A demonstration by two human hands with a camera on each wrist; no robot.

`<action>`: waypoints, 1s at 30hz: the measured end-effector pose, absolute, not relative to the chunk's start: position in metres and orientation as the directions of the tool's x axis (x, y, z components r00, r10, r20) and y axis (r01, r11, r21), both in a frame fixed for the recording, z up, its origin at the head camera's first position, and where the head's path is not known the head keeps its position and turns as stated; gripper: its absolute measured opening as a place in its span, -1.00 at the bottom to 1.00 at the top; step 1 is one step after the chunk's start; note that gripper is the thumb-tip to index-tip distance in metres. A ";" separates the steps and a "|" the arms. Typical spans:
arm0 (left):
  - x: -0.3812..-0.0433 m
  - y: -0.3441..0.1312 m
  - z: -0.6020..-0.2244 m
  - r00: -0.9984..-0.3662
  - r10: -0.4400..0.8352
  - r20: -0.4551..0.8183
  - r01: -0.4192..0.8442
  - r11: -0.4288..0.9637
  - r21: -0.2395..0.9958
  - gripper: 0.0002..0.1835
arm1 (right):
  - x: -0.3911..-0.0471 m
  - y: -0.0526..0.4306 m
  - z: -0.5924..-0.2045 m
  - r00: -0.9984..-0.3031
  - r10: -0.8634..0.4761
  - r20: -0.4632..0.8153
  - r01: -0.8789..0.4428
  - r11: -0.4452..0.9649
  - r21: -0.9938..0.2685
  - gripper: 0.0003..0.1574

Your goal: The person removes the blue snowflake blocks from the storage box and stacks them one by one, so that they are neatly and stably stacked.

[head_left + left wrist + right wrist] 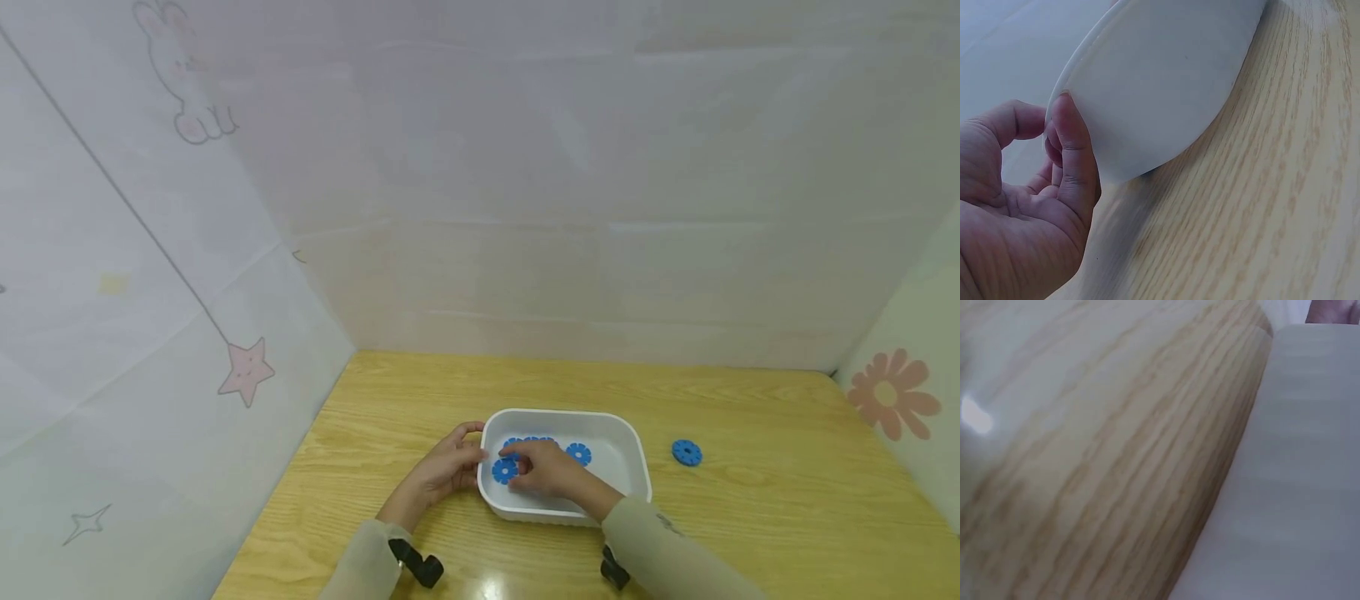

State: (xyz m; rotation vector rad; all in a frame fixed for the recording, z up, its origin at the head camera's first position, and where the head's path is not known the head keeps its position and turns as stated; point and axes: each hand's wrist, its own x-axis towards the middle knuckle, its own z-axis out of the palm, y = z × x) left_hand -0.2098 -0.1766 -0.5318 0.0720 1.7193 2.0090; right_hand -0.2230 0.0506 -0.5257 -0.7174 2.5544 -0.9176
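Observation:
A white plastic bin [637, 454] sits on the wooden table. My left hand [447, 465] pinches the bin's left rim, with fingers and thumb on either side of the wall, as the left wrist view shows [1041, 181]. My right hand [551, 471] reaches inside the bin, index finger and thumb curved about a blue notched disc [505, 472] at the left end. Whether they grip it I cannot tell. Several more blue discs lie in the bin, one of them to the right of the hand [578, 454]. The right wrist view shows mainly the bin's outer wall [1297, 462].
A small stack of blue notched discs [687, 452] lies on the table [787, 467] right of the bin. A pale printed sheet [525, 208] stands behind the table and along both sides. Each wrist wears a black camera mount [420, 565].

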 end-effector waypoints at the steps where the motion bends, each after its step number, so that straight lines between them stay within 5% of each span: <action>1: -0.210 -0.177 -0.531 -0.879 0.394 -0.270 -0.328 -0.087 0.941 -0.33 | -0.223 0.050 -0.525 -0.821 -0.552 -0.145 -0.338 0.675 -0.656 -0.38; 30: -0.209 -0.176 -0.532 -0.883 0.389 -0.265 -0.321 -0.086 0.943 -0.32 | -0.222 0.042 -0.536 -0.843 -0.528 -0.101 -0.385 0.725 -0.572 -0.50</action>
